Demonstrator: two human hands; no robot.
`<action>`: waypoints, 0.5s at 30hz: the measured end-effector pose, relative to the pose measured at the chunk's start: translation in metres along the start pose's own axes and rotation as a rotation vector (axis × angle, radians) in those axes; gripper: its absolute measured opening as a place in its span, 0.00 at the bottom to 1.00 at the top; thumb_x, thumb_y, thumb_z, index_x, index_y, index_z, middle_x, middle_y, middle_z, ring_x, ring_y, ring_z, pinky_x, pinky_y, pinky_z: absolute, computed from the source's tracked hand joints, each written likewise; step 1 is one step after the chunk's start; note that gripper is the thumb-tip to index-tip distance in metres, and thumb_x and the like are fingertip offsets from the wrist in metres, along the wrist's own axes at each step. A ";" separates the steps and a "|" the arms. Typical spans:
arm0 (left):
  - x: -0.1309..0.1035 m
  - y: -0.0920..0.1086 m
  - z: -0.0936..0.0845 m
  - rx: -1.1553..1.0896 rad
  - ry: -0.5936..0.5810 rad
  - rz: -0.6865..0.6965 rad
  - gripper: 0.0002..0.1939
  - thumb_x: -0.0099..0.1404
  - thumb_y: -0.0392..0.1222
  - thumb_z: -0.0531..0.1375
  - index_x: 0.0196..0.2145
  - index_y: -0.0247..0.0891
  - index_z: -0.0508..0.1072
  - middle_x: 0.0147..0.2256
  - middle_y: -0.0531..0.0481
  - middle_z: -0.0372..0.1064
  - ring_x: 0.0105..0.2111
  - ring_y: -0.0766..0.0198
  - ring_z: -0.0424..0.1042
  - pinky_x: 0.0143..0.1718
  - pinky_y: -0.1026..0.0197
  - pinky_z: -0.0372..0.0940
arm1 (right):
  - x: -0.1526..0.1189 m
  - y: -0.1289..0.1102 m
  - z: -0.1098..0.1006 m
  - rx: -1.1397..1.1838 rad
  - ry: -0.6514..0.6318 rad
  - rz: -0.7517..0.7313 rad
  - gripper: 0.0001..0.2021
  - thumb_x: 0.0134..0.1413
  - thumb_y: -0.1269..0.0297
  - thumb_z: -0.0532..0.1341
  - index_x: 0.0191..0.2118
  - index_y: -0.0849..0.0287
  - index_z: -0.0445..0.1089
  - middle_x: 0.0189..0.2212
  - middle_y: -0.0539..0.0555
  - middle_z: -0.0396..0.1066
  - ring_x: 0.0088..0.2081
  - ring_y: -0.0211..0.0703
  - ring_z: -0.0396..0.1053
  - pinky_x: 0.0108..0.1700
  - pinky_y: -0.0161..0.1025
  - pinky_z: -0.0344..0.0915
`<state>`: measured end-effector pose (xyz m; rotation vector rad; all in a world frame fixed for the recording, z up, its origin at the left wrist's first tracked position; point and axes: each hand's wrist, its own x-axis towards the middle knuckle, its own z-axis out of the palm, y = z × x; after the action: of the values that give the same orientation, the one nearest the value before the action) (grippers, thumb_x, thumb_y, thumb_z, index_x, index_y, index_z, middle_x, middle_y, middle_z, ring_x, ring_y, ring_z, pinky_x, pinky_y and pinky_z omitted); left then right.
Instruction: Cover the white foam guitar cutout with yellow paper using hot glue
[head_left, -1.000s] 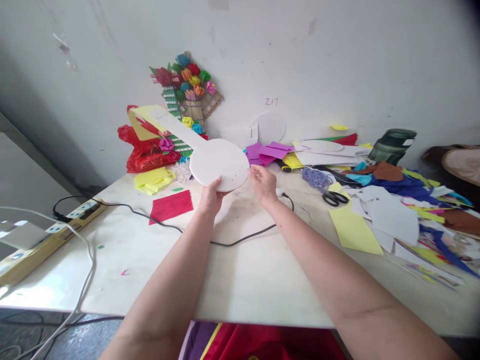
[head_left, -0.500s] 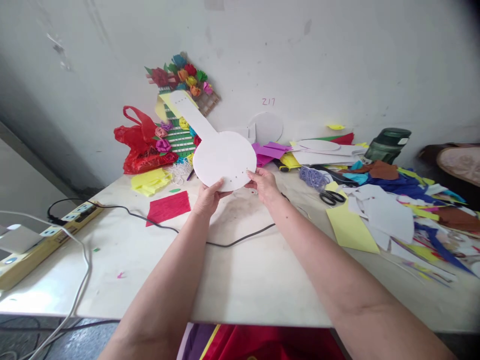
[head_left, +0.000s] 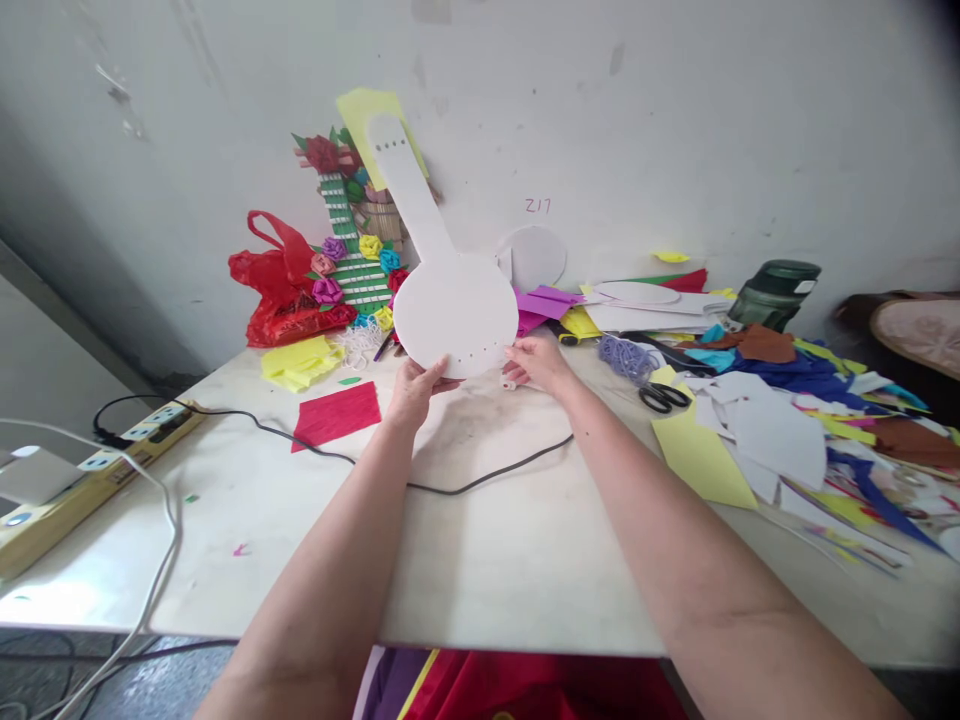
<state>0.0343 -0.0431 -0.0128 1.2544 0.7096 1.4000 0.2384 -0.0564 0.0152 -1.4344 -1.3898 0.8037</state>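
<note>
A white guitar-shaped cutout (head_left: 456, 310) stands nearly upright above the table, its round body low and its neck leaning up and left. Rows of small dark holes mark the neck's top and the body's lower edge. My left hand (head_left: 417, 392) grips the bottom edge, thumb in front and fingers behind. At the lower right edge, my right hand (head_left: 541, 366) pinches the cutout; its fingers are partly hidden. Behind the neck's top shows a yellow paper piece (head_left: 361, 112). A small white bit (head_left: 508, 383) is by my right fingertips.
A green guitar-shaped craft with paper flowers (head_left: 351, 272) leans on the wall beside a red plastic bag (head_left: 281, 285). Red paper (head_left: 337, 415) and a black cable (head_left: 465, 490) cross the table. Scissors (head_left: 664, 398) and paper scraps (head_left: 780, 420) lie right; a power strip (head_left: 112, 470) lies left.
The cutout has tilted more upright, its neck swinging up and slightly right. The yellow paper behind the neck's top has risen with it. Both hands stay near the lower edge.
</note>
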 end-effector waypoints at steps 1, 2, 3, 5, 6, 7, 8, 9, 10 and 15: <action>0.001 0.000 -0.002 0.011 0.010 0.007 0.27 0.47 0.47 0.67 0.44 0.34 0.67 0.37 0.42 0.73 0.27 0.59 0.74 0.29 0.58 0.71 | 0.001 -0.003 -0.008 -0.241 0.070 -0.076 0.06 0.47 0.63 0.58 0.27 0.60 0.68 0.26 0.57 0.72 0.28 0.45 0.72 0.31 0.41 0.67; 0.002 -0.001 -0.003 0.020 0.022 0.011 0.27 0.47 0.46 0.67 0.44 0.34 0.67 0.37 0.42 0.73 0.27 0.59 0.74 0.29 0.58 0.71 | 0.001 -0.006 -0.014 -0.479 0.129 -0.140 0.05 0.45 0.64 0.59 0.29 0.60 0.70 0.31 0.59 0.73 0.35 0.49 0.72 0.37 0.44 0.66; 0.002 -0.001 -0.004 0.027 0.039 0.012 0.27 0.47 0.46 0.66 0.45 0.34 0.67 0.37 0.42 0.72 0.27 0.59 0.74 0.29 0.57 0.71 | 0.001 -0.009 -0.020 -0.689 0.163 -0.142 0.07 0.44 0.65 0.60 0.31 0.60 0.71 0.35 0.61 0.73 0.40 0.54 0.70 0.40 0.47 0.64; 0.003 -0.002 -0.006 0.035 0.083 0.013 0.27 0.47 0.45 0.66 0.45 0.34 0.67 0.37 0.41 0.72 0.26 0.59 0.74 0.28 0.57 0.71 | -0.001 -0.015 -0.026 -0.944 0.076 -0.046 0.13 0.41 0.66 0.61 0.36 0.60 0.72 0.40 0.63 0.72 0.44 0.58 0.68 0.42 0.48 0.63; 0.004 -0.002 -0.006 0.036 0.108 0.016 0.27 0.47 0.44 0.66 0.45 0.34 0.67 0.38 0.41 0.72 0.26 0.59 0.74 0.28 0.57 0.71 | -0.003 -0.017 -0.026 -1.013 0.015 0.006 0.15 0.40 0.66 0.61 0.39 0.60 0.72 0.42 0.64 0.71 0.45 0.58 0.67 0.42 0.47 0.62; 0.004 -0.002 -0.007 0.035 0.132 0.021 0.28 0.47 0.44 0.66 0.45 0.34 0.66 0.38 0.41 0.71 0.26 0.59 0.74 0.27 0.57 0.71 | -0.004 -0.018 -0.025 -1.054 -0.054 0.053 0.18 0.40 0.66 0.61 0.42 0.59 0.71 0.43 0.64 0.70 0.46 0.57 0.67 0.42 0.46 0.62; 0.004 -0.002 -0.008 0.032 0.153 0.028 0.28 0.47 0.44 0.66 0.46 0.34 0.66 0.38 0.41 0.71 0.26 0.59 0.74 0.27 0.57 0.71 | -0.007 -0.017 -0.021 -1.080 -0.110 0.082 0.20 0.41 0.66 0.61 0.45 0.59 0.69 0.44 0.64 0.70 0.46 0.57 0.67 0.42 0.45 0.62; 0.004 -0.002 -0.008 0.031 0.167 0.033 0.29 0.47 0.44 0.66 0.47 0.35 0.65 0.39 0.41 0.71 0.26 0.59 0.74 0.26 0.58 0.71 | -0.008 -0.015 -0.017 -1.102 -0.150 0.098 0.22 0.42 0.66 0.60 0.47 0.59 0.68 0.45 0.64 0.69 0.47 0.56 0.66 0.42 0.45 0.62; 0.005 -0.002 -0.009 0.033 0.174 0.035 0.30 0.47 0.44 0.66 0.47 0.35 0.64 0.39 0.41 0.71 0.26 0.59 0.74 0.26 0.58 0.71 | -0.010 -0.012 -0.012 -1.124 -0.178 0.106 0.23 0.42 0.67 0.60 0.49 0.60 0.66 0.46 0.64 0.68 0.47 0.56 0.66 0.43 0.45 0.62; 0.004 -0.002 -0.010 0.068 0.171 0.025 0.28 0.50 0.42 0.64 0.48 0.34 0.63 0.39 0.42 0.71 0.26 0.61 0.74 0.26 0.60 0.71 | -0.010 0.004 -0.001 -1.158 -0.074 0.084 0.25 0.46 0.67 0.59 0.52 0.65 0.58 0.44 0.67 0.68 0.48 0.54 0.65 0.43 0.43 0.61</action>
<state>0.0254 -0.0370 -0.0160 1.2091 0.8667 1.5275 0.2396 -0.0661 0.0103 -2.3266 -1.9811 0.0091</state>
